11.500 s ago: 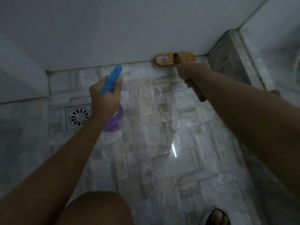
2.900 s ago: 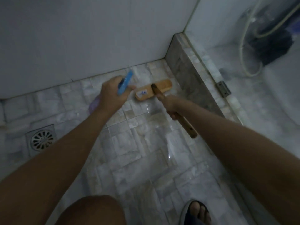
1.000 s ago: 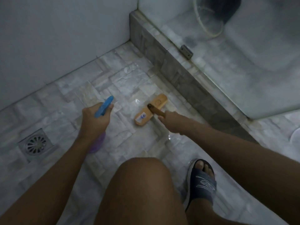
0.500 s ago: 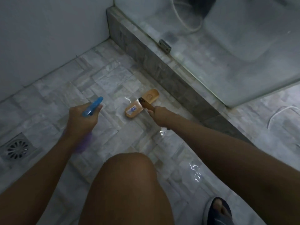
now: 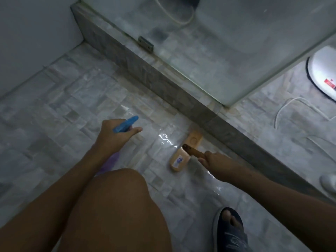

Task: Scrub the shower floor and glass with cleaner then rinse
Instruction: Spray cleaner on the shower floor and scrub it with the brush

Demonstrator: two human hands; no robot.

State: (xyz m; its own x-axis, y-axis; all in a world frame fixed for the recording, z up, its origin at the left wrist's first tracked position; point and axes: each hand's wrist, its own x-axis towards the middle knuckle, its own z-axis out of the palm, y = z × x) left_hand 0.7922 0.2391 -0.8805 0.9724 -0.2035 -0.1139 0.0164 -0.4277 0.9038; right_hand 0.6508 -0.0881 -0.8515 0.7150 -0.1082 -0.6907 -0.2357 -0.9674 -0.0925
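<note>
The scrub brush, a wooden block with a small blue-and-white label on its back, lies bristles-down on the wet shower floor. Its far end sits just beside the foot of the raised stone curb. A dark wooden handle rises from the middle of the block back toward the person.

The right hand has its fingers curled tight round that handle, close to the block, with the arm reaching in long and nearly straight from the lower right. The left hand grips a spray bottle by the neck, back of the hand up and one digit stretched out straight under the blue nozzle, which points up and to the right. The bottle's purple body hangs below the wrist (mostly hidden behind the forearm and knee).

A bare knee fills the lower middle and blocks the floor beneath it. To its right a foot in a dark slide sandal stands on the tiles. Glare from water shines on the tiles between the two hands.

On top of the curb stands the glass panel, cloudy and streaked, with a small metal bracket at its base. Beyond the curb, on the right, lie a thin white cord and a white object with a red label.
</note>
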